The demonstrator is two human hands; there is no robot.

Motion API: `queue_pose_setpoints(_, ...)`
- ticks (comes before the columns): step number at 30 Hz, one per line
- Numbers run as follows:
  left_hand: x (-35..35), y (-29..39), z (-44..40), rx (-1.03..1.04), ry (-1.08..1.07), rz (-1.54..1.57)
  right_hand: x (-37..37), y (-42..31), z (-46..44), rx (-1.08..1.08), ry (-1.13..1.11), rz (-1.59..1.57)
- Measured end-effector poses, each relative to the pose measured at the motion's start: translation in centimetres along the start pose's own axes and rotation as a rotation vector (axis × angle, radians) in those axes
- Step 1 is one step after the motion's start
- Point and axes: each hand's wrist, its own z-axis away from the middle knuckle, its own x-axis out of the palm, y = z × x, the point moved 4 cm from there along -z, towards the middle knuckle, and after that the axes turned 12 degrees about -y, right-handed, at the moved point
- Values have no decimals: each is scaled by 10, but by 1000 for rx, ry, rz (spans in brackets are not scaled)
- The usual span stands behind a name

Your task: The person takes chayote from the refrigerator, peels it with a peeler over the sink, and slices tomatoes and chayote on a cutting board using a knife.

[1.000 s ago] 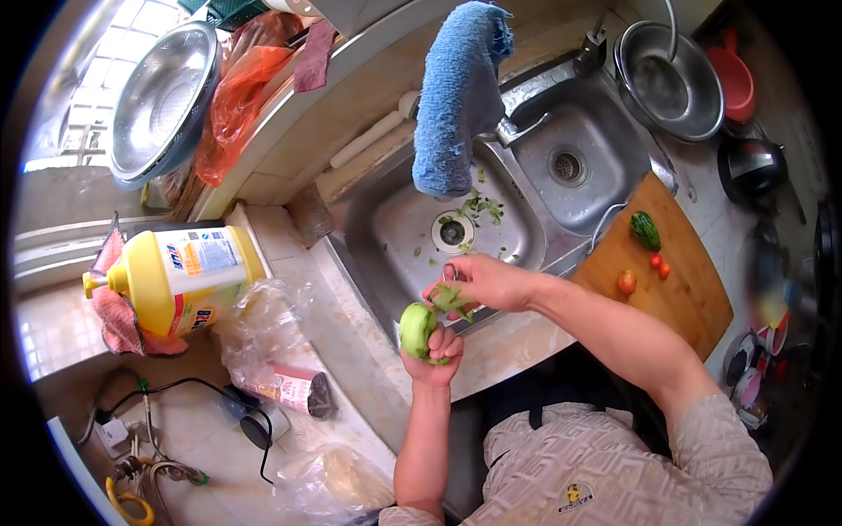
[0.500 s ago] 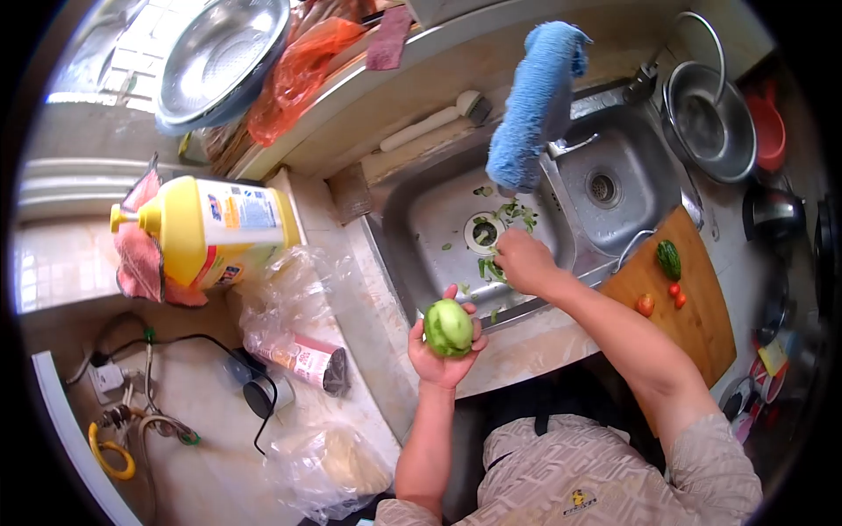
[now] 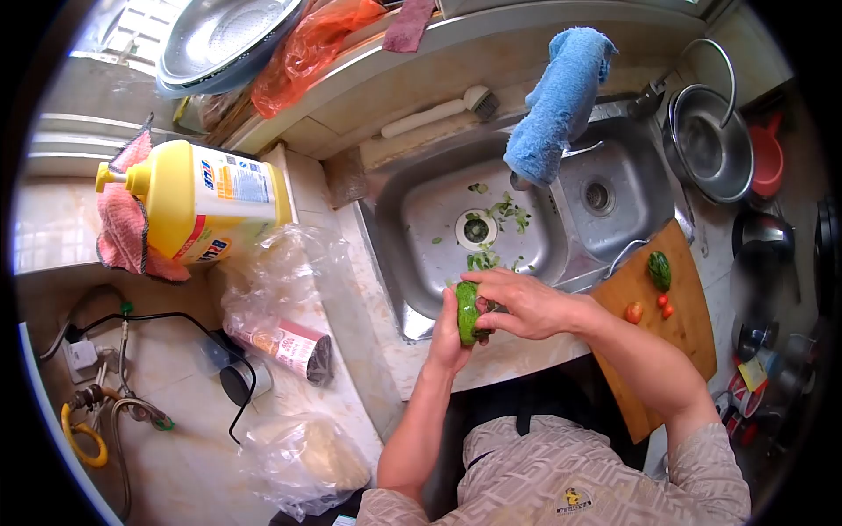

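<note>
My left hand point(image 3: 450, 337) is closed around a partly peeled green vegetable point(image 3: 467, 314), perhaps a cucumber or small melon, at the sink's front edge. Bumpy dark green skin faces up on it. Pressed against its right side is my right hand point(image 3: 531, 304), fingers curled; whatever it grips is hidden by the fingers. Green peelings point(image 3: 509, 213) lie in the larger basin of the steel sink point(image 3: 412, 254), around the drain point(image 3: 474, 230).
A wooden board point(image 3: 653, 351) at right carries a small cucumber point(image 3: 659, 272), small red tomatoes point(image 3: 664, 301) and an orange-red one point(image 3: 633, 313). A blue towel point(image 3: 561, 105) hangs over the tap. At left stand a yellow jug point(image 3: 210, 202) and plastic bags point(image 3: 307, 456).
My right hand has come back from over the sink to the vegetable. My left hand has turned the vegetable, so darker skin shows instead of the pale peeled side. The view has shifted slightly.
</note>
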Motion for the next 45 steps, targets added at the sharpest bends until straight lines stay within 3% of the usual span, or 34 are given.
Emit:
queue_pose_setpoints(5,-2,5,1,-37,-160,-60,-11,5,-7,84,-52,-69)
queue_pose_setpoints(7,15,11,7,-8,-157,-165,-21,26,-9,207,-13,-408)
queue_pose_setpoints(8,11,8,8,-33,-272,-215,-22,37,-9,268,8,-579)
queue_pose_setpoints(12,-8,0,6,29,-336,40,-26,52,-9,352,174,-573)
queue_pose_setpoints(15,-19,-7,7,-44,-140,59,-18,24,-10,135,32,-298)
queue_pose_setpoints(16,-13,-3,6,-65,-120,7,-17,7,-10,244,-125,-311)
queue_pose_setpoints(19,-2,8,1,-88,-97,64,-8,0,-13,-16,-17,60)
queue_pose_setpoints(23,-17,2,-7,-82,2,22,-8,-2,-13,10,-16,65)
queue_pose_setpoints(26,-14,1,-7,-112,-112,118,-13,-3,-14,38,-70,43)
queue_pose_setpoints(29,-3,-2,0,-168,-222,152,-30,26,-14,390,13,-519)
queue_pose_setpoints(30,-5,-4,2,-163,-247,162,-32,40,-11,361,148,-593)
queue_pose_setpoints(33,-7,0,0,-135,89,26,-20,38,-7,193,159,-326)
queue_pose_setpoints(34,-12,2,-1,-143,87,-6,-17,27,-4,203,57,-341)
queue_pose_setpoints(38,0,15,-5,-157,100,-147,-9,5,-6,-16,-6,-4)
queue_pose_setpoints(41,2,20,-7,-180,96,-225,-20,11,-9,115,-75,-64)
queue_pose_setpoints(45,-11,20,-4,-196,102,-266,-41,45,-8,294,126,-305)
